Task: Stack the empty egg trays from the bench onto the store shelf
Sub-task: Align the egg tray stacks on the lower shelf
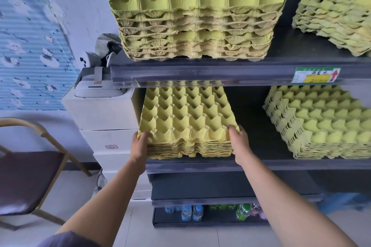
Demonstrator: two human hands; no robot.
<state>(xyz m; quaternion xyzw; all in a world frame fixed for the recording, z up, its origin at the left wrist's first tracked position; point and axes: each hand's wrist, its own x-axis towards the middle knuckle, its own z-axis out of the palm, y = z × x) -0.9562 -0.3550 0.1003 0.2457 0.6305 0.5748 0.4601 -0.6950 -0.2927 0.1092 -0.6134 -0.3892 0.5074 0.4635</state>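
Left hand (140,143) and right hand (240,142) are curled round the front corners of the stack of egg trays (186,114), fingers laid on top. The stack is seen on the middle shelf (271,163), at its left end, near another stack (321,124).

Yellow tray stacks (197,32) on dark shelves (259,126)
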